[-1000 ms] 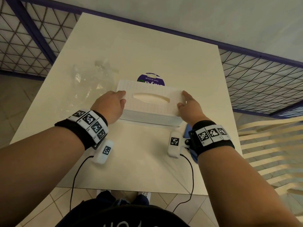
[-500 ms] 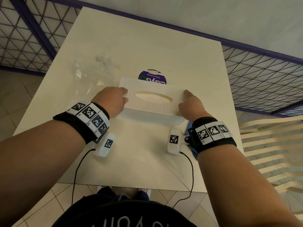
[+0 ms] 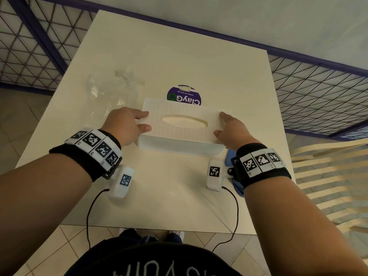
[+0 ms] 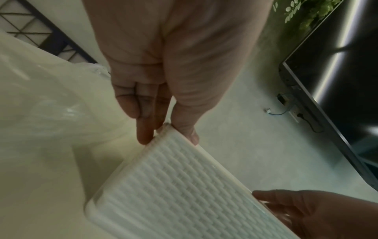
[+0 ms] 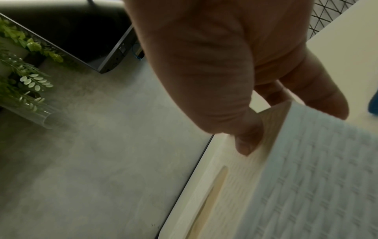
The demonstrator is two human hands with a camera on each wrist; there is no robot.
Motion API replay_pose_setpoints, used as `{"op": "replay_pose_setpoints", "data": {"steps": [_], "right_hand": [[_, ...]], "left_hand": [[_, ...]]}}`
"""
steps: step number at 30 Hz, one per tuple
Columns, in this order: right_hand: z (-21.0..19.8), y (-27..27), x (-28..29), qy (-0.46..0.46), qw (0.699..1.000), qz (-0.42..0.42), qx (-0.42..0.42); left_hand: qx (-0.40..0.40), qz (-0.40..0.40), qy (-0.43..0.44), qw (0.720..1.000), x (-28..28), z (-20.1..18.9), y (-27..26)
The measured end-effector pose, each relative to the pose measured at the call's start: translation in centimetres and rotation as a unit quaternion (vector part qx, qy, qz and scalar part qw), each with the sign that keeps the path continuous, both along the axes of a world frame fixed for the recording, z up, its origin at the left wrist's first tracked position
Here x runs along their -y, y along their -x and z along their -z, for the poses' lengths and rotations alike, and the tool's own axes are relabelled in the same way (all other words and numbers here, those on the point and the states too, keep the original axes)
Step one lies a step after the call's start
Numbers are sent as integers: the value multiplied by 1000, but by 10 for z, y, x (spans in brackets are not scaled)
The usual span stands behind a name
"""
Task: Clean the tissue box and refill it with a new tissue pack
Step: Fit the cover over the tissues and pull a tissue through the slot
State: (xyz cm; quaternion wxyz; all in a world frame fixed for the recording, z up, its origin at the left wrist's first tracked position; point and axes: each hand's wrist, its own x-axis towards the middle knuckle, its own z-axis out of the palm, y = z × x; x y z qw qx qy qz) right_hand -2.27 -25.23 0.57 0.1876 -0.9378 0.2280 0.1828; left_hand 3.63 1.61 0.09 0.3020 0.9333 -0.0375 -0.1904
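Note:
A white tissue box (image 3: 179, 134) with a woven pattern and an oval slot in its lid stands on the cream table (image 3: 179, 56). My left hand (image 3: 127, 126) grips its left end, thumb on the near side and fingers at the far corner. The left wrist view shows the box (image 4: 174, 186) pinched at that corner by my left hand (image 4: 169, 140). My right hand (image 3: 231, 130) holds the right end. In the right wrist view my right hand (image 5: 290, 129) has its thumb on the lid of the box (image 5: 306, 177) and its fingers down the end wall. No tissue shows in the slot.
A crumpled clear plastic wrapper (image 3: 111, 90) lies at the back left of the box. A round purple label (image 3: 184, 96) sits just behind it. A blue cloth (image 3: 237, 186) lies under my right wrist. A slatted chair (image 3: 328, 176) stands to the right, mesh railings behind.
Both hands stay on the ends of the box, and the box has hardly moved. My left thumb now shows on the near left edge. The head view has shifted a little.

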Motion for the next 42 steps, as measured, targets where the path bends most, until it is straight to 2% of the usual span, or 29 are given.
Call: {"op": "replay_pose_setpoints", "data": {"steps": [5, 7, 9, 11, 13, 15, 21, 26, 32, 34, 35, 36, 38, 42], "right_hand": [[-3, 1, 0, -22, 1000, 2, -2], [-4, 2, -1, -37, 999, 15, -2], [-5, 4, -1, -61, 998, 34, 2], [-7, 5, -3, -84, 995, 45, 10], [-6, 5, -3, -89, 995, 48, 19], [-5, 5, -4, -85, 995, 48, 26], [-2, 5, -3, -77, 996, 43, 28], [0, 7, -3, -72, 996, 40, 31], [1, 8, -3, -55, 998, 16, 20], [0, 7, -2, -42, 999, 5, 7], [1, 7, -1, -30, 1000, -1, -3], [2, 6, -1, -17, 1000, -10, -13], [4, 6, 1, 1, 999, -23, -27], [8, 8, 1, 3, 999, -25, -31]], "left_hand": [[3, -39, 30, 999, 0, 8, 2], [-35, -65, 12, 997, 2, 14, 0], [-115, -93, 8, 989, 5, 22, -1], [-201, -150, 105, 962, 8, 27, -1], [-229, -201, 187, 934, 10, 31, -3], [-246, -231, 234, 912, 11, 32, -4], [-273, -232, 260, 897, 3, 32, -6], [-264, -223, 269, 899, 1, 31, 0], [-198, -130, 132, 963, 6, 23, 6], [-131, -48, 10, 990, 6, 21, 6], [-83, 3, -56, 995, 6, 21, 5], [-47, 48, -108, 992, 8, 20, 5], [-22, 121, -191, 974, 16, 15, 7], [-16, 181, -280, 943, 28, 2, 6]]}}
